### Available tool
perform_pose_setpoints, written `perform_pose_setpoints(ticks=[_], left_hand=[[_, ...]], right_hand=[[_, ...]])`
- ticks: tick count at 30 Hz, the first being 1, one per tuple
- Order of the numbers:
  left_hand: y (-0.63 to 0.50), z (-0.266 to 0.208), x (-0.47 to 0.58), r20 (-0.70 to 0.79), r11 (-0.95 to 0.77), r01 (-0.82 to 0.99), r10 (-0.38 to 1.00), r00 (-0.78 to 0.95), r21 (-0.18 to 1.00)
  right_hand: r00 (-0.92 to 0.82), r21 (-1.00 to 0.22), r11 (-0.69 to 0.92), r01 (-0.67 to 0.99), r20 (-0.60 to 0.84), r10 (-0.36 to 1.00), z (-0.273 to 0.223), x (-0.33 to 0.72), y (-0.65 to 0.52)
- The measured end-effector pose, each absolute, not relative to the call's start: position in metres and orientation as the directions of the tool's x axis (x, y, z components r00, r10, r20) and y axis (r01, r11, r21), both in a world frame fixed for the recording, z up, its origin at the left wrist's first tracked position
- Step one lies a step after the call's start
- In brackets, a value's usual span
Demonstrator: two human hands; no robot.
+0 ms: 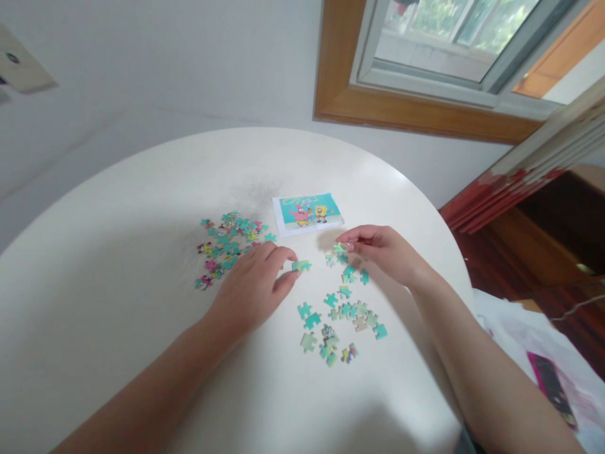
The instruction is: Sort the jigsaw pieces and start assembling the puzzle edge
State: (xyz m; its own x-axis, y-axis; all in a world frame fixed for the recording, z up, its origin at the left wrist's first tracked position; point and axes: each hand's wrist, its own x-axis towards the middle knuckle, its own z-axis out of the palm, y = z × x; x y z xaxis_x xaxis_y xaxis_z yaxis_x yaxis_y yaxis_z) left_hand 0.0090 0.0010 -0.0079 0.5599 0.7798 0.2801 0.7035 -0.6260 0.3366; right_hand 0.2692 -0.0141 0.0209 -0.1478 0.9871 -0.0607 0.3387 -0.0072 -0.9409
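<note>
On my remote feed, soft daylight appeared to come from the window (439,47) at upper right, where the scene outside looked washed out. I saw a pale sheen at the far right of the counter (108,265) and a faint shadow beside the right hand (385,249). Prints on the puzzle pieces (350,309) looked blurred, and the wide lens skewed the wall plate (28,66) near the left edge.

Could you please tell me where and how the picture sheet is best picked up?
Probably by its right edge, with the right hand coming from the right: the picture sheet appears thin and flat on the table, no pieces lie against that edge, and the heap of puzzle pieces sits close to its left end.
</note>
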Motion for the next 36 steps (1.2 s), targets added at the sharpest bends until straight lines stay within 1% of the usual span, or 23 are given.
perform_pose_setpoints(ticks=[4, 6, 11, 15, 24, 28, 31, 36], left_hand=[[0.000, -0.008, 0.009, 0.273, -0.622, 0.708, 0.783, 0.559, 0.333], [0.000, -0.008, 0.008, 0.276, -0.628, 0.706, 0.778, 0.564, 0.328], [0.000, -0.008, 0.008, 0.278, -0.631, 0.708, 0.775, 0.567, 0.318], [0.001, -0.008, 0.008, 0.287, -0.639, 0.701, 0.769, 0.571, 0.317], [0.001, -0.010, 0.008, 0.284, -0.641, 0.700, 0.768, 0.574, 0.316], [0.001, -0.010, 0.007, 0.282, -0.633, 0.701, 0.774, 0.567, 0.327], [0.001, -0.010, 0.008, 0.283, -0.627, 0.703, 0.779, 0.560, 0.335], [0.002, -0.009, 0.008, 0.284, -0.632, 0.697, 0.775, 0.565, 0.338]], right_hand=[[-0.177, -0.857, 0.099, 0.506, 0.009, 0.984, 0.018, 0.262, -0.015], [-0.218, -0.810, 0.171, 0.561, 0.056, 0.974, 0.017, 0.257, -0.016], [-0.346, -0.748, 0.312, 0.586, 0.117, 0.931, 0.017, 0.252, -0.015], [-0.371, -0.730, 0.351, 0.586, 0.144, 0.917, 0.017, 0.252, -0.014], [-0.341, -0.732, 0.333, 0.594, 0.146, 0.929, 0.014, 0.252, -0.014], [-0.215, -0.743, 0.240, 0.625, 0.132, 0.968, 0.017, 0.264, -0.011], [-0.117, -0.709, 0.166, 0.686, 0.117, 0.986, 0.022, 0.278, -0.008], [-0.058, -0.644, 0.076, 0.761, 0.049, 0.997, 0.025, 0.292, -0.006]])
